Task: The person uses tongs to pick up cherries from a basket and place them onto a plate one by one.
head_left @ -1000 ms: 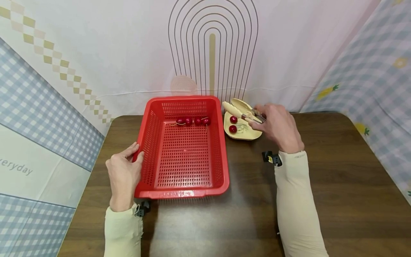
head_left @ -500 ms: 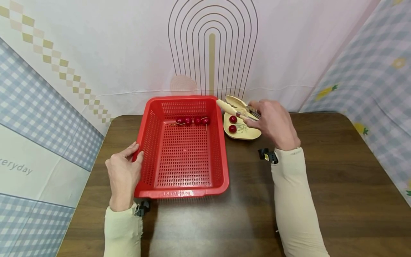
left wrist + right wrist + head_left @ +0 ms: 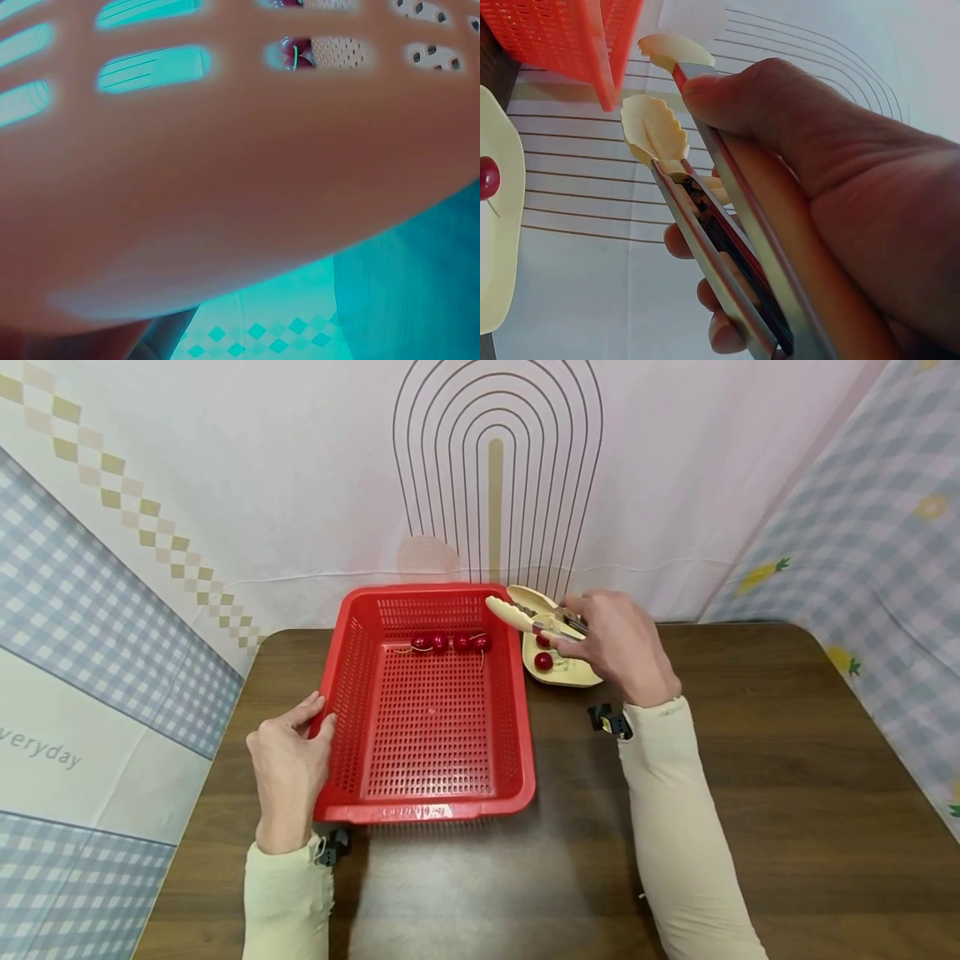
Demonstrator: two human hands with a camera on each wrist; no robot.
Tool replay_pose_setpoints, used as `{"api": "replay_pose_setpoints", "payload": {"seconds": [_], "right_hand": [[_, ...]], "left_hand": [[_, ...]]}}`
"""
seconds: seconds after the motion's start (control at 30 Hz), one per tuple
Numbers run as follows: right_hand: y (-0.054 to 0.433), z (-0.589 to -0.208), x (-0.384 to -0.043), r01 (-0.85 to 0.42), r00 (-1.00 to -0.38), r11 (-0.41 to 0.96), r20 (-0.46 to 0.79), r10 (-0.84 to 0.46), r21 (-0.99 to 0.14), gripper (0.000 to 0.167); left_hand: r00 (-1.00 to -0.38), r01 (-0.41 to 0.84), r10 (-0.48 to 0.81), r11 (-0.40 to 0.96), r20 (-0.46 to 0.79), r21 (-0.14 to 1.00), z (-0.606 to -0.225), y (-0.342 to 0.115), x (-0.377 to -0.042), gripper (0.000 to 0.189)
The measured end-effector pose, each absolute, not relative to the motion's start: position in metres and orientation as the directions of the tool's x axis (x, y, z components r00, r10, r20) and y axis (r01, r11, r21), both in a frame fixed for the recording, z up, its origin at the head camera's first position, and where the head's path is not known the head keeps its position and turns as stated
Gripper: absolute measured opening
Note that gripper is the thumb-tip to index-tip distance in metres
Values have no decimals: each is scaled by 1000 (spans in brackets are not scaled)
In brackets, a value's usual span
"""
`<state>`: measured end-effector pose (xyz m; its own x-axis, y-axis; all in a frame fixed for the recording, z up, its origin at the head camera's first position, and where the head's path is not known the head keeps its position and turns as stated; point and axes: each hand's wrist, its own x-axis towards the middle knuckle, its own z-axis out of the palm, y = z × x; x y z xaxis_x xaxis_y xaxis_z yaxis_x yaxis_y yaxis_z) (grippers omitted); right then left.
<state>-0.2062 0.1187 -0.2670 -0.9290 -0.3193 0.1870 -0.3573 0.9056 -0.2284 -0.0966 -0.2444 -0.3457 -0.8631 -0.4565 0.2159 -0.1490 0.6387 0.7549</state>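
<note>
My left hand (image 3: pixel 291 772) grips the left rim of a red plastic basket (image 3: pixel 427 812), thumb on the inner side. Several dark red cherries (image 3: pixel 440 643) with stems lie in a row at its far end. My right hand (image 3: pixel 626 647) holds metal tongs with cream scalloped tips (image 3: pixel 513 614), which overlap the basket's far right corner. In the right wrist view the tongs' tips (image 3: pixel 656 131) stand apart, nothing between them. Below the tongs, a cream plate (image 3: pixel 573 677) bears two cherries (image 3: pixel 543 661), one partly hidden. The basket's wall (image 3: pixel 225 180) fills most of the left wrist view.
The basket stands on a dark wooden table (image 3: pixel 780 760), with the plate close against its right side. A patterned white cloth (image 3: pixel 300 477) hangs behind the table's far edge. Checked cloth (image 3: pixel 862 543) borders the right side.
My right hand has carried the tongs leftward, from over the plate to the basket's right rim. The tips stay apart. The left hand and the basket have not moved.
</note>
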Motion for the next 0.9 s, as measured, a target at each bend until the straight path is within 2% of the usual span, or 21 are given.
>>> {"api": "replay_pose_setpoints", "payload": {"seconds": [0.2, 0.3, 0.53, 0.67, 0.83, 0.9], "right_hand": [[112, -263, -207, -341, -939, 912, 129, -319, -227, 45], [109, -263, -207, -343, -939, 912, 114, -325, -224, 45], [102, -264, -208, -382, -923, 901, 141, -359, -204, 34], [98, -265, -208, -383, -922, 901, 133, -363, -205, 40], [93, -266, -209, -390, -921, 898, 115, -374, -203, 24], [91, -266, -209, -388, -922, 898, 105, -374, -208, 25]], "left_hand": [[-864, -135, -450, 642, 228, 755, -345, -245, -96, 31], [-866, -136, -447, 642, 225, 755, -345, -245, -96, 31], [-865, -142, -450, 644, 222, 751, -345, -244, -97, 31], [-865, -147, -452, 643, 218, 751, -344, -244, -97, 31], [-867, -145, -449, 640, 214, 754, -343, -244, -96, 32], [-869, -144, -447, 639, 212, 756, -342, -244, -96, 32]]}}
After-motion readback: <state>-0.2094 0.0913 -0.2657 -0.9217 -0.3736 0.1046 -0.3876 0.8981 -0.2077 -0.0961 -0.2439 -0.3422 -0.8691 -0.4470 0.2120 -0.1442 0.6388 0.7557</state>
